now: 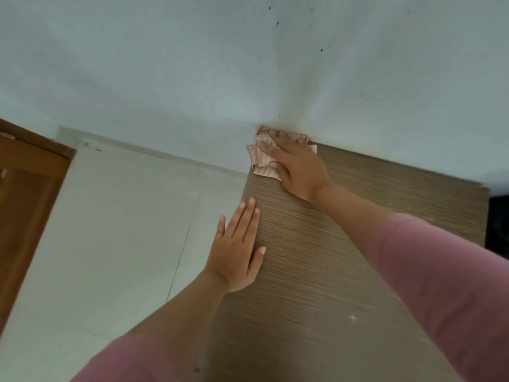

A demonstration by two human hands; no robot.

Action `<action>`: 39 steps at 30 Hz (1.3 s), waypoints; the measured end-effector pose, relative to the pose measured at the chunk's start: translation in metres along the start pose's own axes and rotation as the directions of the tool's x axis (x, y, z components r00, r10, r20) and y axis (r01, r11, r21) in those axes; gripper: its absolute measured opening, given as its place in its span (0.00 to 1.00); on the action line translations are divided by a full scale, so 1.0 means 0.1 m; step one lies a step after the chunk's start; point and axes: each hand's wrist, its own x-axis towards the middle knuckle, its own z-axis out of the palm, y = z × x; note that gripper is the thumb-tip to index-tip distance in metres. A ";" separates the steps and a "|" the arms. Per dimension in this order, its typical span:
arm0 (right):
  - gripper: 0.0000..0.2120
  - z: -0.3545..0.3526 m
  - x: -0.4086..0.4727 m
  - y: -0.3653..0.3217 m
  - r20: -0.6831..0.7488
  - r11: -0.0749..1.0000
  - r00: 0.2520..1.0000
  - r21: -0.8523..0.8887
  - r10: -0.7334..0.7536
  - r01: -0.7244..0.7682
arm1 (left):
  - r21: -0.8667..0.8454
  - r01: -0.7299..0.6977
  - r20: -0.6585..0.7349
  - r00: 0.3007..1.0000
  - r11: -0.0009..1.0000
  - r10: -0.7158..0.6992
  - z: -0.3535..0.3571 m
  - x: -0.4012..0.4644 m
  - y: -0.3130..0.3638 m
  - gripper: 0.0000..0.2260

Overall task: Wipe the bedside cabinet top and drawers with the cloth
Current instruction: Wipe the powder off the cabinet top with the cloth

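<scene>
Now, cloth [263, 161]: crumpled at the 11 o'clock corner of the cabinet top [358, 244], against the wall [192, 78].
Right grip [298, 168]: fingers spread flat, pressing the cloth.
Left grip [237, 250]: flat open, resting on the 9 o'clock edge.

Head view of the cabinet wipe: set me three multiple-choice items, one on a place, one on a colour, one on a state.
1. Where on the cabinet top is the cloth? A far left corner, against the wall; B near edge; C middle.
2. What colour are the sleeves? A blue; B pink; C white.
3. The left hand is: A gripping the cloth; B flat on the top; C fisted.
Answers: A, the cloth lies under the right hand in that corner. B, both sleeves show pink. B, its fingers lie straight on the wood.
</scene>
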 end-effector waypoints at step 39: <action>0.31 0.79 -2.91 -1.48 -0.138 0.807 0.812 -0.103 0.567 -0.581 | -0.069 -0.038 -0.066 0.997 0.997 0.033 0.55 -1.93 0.04 0.30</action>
